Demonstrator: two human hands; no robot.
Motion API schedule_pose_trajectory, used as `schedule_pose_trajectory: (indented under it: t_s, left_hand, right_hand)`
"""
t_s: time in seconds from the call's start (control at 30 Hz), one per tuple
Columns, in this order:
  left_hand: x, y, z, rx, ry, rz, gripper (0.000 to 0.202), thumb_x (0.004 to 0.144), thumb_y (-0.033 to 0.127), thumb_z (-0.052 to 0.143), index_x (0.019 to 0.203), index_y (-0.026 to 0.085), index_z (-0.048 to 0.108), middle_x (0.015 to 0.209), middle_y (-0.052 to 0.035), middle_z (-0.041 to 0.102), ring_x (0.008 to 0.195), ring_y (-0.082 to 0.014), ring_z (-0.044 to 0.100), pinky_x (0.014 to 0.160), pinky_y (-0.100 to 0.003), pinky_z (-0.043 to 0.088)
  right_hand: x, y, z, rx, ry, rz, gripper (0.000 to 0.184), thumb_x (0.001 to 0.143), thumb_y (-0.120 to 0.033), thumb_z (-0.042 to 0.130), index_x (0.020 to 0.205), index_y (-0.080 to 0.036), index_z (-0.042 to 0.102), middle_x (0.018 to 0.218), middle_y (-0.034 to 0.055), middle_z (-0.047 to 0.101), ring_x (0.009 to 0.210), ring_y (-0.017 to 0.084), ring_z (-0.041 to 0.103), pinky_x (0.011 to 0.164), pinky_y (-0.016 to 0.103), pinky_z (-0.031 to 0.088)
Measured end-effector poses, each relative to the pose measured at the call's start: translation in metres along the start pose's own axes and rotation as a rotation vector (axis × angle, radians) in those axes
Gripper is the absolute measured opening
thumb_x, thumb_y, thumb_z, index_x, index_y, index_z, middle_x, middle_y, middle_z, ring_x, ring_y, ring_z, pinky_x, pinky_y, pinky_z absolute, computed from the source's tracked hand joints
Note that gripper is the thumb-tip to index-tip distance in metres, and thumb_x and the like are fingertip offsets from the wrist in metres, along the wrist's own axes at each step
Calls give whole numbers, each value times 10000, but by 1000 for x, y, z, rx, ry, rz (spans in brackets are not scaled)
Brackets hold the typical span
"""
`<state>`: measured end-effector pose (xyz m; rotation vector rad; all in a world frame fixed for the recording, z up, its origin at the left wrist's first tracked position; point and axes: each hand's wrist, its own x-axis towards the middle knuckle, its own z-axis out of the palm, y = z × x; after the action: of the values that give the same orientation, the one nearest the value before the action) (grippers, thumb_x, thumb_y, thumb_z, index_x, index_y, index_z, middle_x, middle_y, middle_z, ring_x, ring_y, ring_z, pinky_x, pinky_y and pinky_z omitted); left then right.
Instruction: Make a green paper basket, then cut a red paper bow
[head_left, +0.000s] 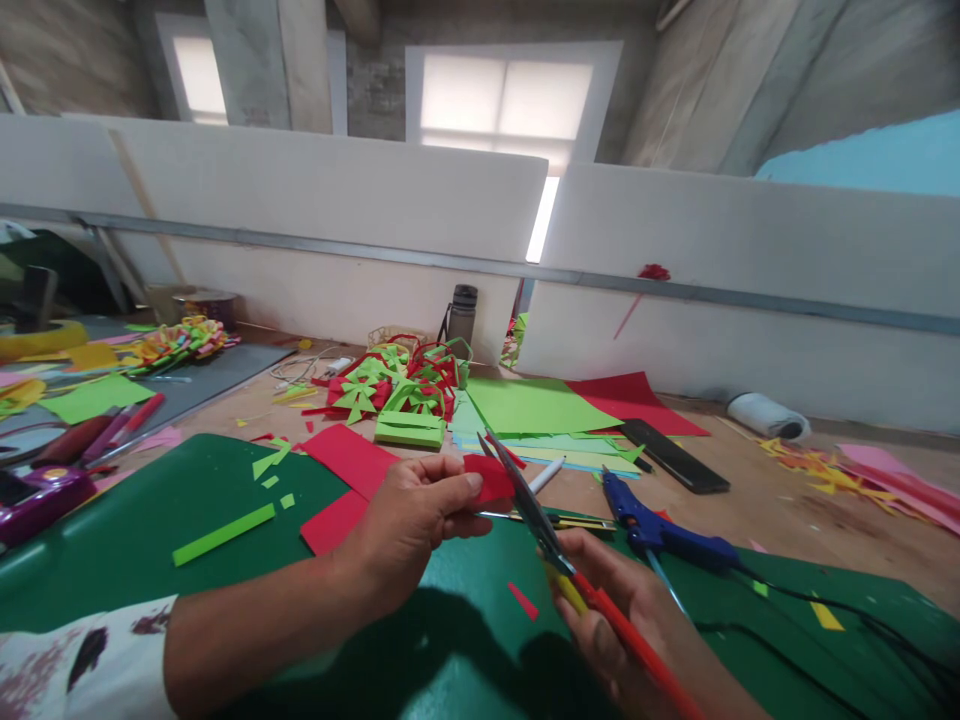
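Between thumb and fingers, my left hand [420, 515] pinches a small piece of red paper [491, 480]. My right hand [615, 610] grips a pair of scissors [536, 520] with orange and yellow handles. The scissor blades are parted and lie across the right edge of the red piece. A thin red scrap [523, 601] rests on the green cutting mat [450, 640] below. Behind my left wrist are larger red sheets [349, 455]. To the left lies a light green strip [223, 534] with small green scraps near it.
A blue glue gun [660, 525] with its cord lies at right, near a black phone [675, 455]. Further back are a heap of green and red paper shapes [405, 380], a dark bottle [462, 320] and a green sheet [536, 405]. A purple device [49, 500] sits far left.
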<state>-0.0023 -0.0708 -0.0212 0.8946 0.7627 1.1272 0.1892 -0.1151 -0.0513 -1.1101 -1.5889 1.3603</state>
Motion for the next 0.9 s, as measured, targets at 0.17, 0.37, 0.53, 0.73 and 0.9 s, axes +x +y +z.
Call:
schedule_pose_trajectory:
  t_s: [0.17, 0.37, 0.53, 0.73, 0.9]
  left_hand:
    - [0, 0, 0, -6, 5, -3, 255, 615, 251, 761, 686, 120, 555, 770, -82, 657, 800, -231, 671, 611, -259, 524]
    - [-1, 1, 0, -8, -5, 3, 232, 629, 231, 754, 686, 118, 561, 749, -61, 638, 790, -220, 666, 619, -264, 528]
    - [1, -1, -4, -5, -47, 20, 199, 662, 212, 736, 672, 122, 559, 722, -41, 628, 751, -200, 667, 607, -269, 527]
    - [2, 1, -6, 5, -82, 7, 171, 697, 215, 716, 704, 122, 573, 755, -57, 653, 774, -209, 677, 621, -266, 519]
    - [2, 3, -6, 8, -109, 2, 155, 699, 212, 713, 700, 120, 589, 760, -56, 669, 763, -203, 680, 617, -260, 518]
  right_hand:
    - [-1, 0, 0, -1, 1, -9, 648, 609, -758, 566, 932, -199, 511, 574, -78, 351, 475, 61, 177, 473, 223, 217]
    - [-2, -3, 2, 27, 2, 7, 666, 588, -769, 573, 931, -202, 511, 540, -91, 339, 451, 56, 184, 464, 223, 210]
    - [-1, -2, 1, 1, 12, -20, 657, 602, -766, 565, 926, -196, 519, 543, -88, 332, 474, 65, 196, 479, 226, 220]
    - [-2, 0, -4, -63, -15, -7, 662, 622, -761, 547, 959, -192, 536, 585, -57, 402, 515, 90, 284, 503, 232, 284]
    - [-3, -2, -6, -115, -11, -1, 617, 651, -737, 540, 958, -201, 544, 620, -37, 442, 547, 110, 323, 510, 233, 293]
